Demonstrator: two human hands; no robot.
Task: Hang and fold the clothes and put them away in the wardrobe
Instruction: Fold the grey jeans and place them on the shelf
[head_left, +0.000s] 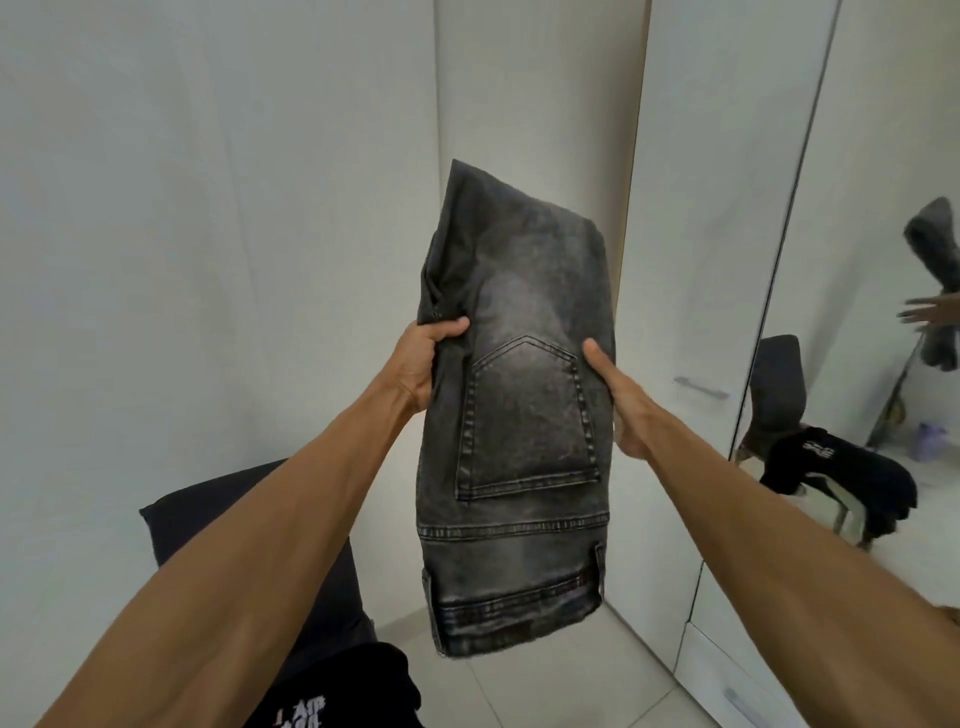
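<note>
Held one folded jeans (514, 395) just left of one wardrobe (696, 260), clamped its two side edges with left hand (418, 364) and right hand (623, 405).

Not much to read here, honestly. The only lettering anywhere near legible is the white print on the black garment (358, 680) at the bottom edge. It's cut off by the frame; the top line looks like "AIR" (could be "ATR") with a lone stroke before it, and the line under it is too cropped to make out.

Over in the mirror (883, 130), the reflected dark garment (852, 470) draped on the chair (774, 384) has a small white print too, but it's way too tiny and blurry to read.

The grey jeans (519, 415) show only stitching, with nothing readable on the pocket or waistband.
</note>
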